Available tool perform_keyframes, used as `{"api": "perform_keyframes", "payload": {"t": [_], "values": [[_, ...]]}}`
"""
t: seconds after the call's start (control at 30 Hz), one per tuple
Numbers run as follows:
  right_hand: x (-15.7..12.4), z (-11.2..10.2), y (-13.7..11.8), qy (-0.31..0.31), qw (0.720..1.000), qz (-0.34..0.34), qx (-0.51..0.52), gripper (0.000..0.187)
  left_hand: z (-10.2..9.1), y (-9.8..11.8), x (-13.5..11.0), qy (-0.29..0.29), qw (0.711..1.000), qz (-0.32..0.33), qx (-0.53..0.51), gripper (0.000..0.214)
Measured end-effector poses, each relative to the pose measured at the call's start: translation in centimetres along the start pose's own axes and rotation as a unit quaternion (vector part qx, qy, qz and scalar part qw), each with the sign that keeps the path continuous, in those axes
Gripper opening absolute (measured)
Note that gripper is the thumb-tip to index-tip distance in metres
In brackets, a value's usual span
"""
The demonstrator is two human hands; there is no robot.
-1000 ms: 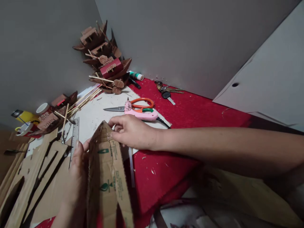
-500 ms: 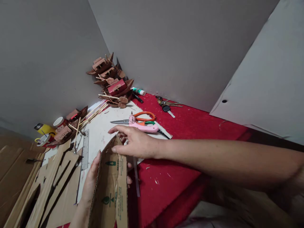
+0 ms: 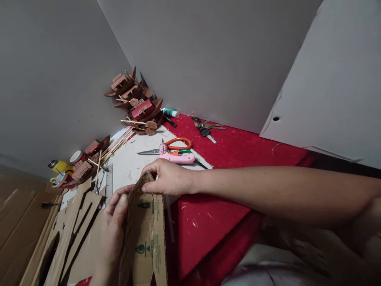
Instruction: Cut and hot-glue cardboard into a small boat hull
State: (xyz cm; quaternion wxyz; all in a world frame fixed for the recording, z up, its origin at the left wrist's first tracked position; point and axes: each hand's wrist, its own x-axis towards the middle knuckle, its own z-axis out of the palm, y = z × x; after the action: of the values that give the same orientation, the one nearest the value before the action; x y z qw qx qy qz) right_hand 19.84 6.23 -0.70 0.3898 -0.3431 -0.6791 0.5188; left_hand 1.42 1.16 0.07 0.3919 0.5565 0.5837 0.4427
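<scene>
Over the red cloth surface (image 3: 238, 167) in a grey-walled corner, the right hand (image 3: 169, 180), spread open a moment ago, is now pinching the tip of the folded brown printed cardboard piece (image 3: 145, 238). The piece is standing at the near edge, and the left hand (image 3: 114, 222) is gripping its left flap, so the fold is being pressed shut.

Home craft corner, scissors (image 3: 175, 146), glue gun (image 3: 176, 156), cardboard offcuts (image 3: 70, 230)

Brown cardboard piece (image 3: 145, 238), green-printed, folded lengthwise, on edge, narrow at its far tip.
</scene>
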Motion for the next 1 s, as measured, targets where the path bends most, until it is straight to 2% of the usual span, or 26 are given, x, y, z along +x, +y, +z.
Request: {"api": "perform_keyframes", "payload": {"t": [0.1,0.27,0.5,0.67,0.8,0.87,0.93,1.0], "values": [[-0.1,0.4,0.2,-0.005,1.0,-0.001,-0.003,0.013,0.1,0.4,-0.7,0.024,1.0,0.003,0.019,0.036],[-0.2,0.6,0.3,-0.006,0.999,0.007,-0.036,0.01,0.3,-0.2,-1.2,0.053,0.995,0.037,0.081,0.029],[-0.1,0.5,0.6,-0.018,0.998,0.031,-0.043,0.012,0.3,-0.5,-0.9,0.032,0.994,0.027,0.098,0.026],[-0.2,0.4,0.3,-0.027,0.997,0.053,-0.049,0.009,0.7,-0.5,-0.6,0.008,1.0,0.001,0.027,0.025],[-0.3,-0.1,-0.1,-0.067,0.997,0.026,-0.03,0.003,1.1,0.0,-0.6,0.02,0.999,-0.027,-0.036,0.029],[-0.4,-0.3,-0.3,-0.08,0.997,0.011,-0.009,0.016,1.1,0.0,-0.8,0.023,0.998,-0.03,-0.053,0.029],[-0.4,-0.4,-0.4,-0.064,0.998,0.006,-0.007,0.03,1.0,-0.1,-1.0,0.028,0.998,-0.015,-0.048,0.028],[-0.5,-0.3,-0.5,-0.028,0.999,-0.008,-0.028,0.03,0.9,-0.5,-1.1,0.04,0.999,0.012,-0.018,0.026]]}}
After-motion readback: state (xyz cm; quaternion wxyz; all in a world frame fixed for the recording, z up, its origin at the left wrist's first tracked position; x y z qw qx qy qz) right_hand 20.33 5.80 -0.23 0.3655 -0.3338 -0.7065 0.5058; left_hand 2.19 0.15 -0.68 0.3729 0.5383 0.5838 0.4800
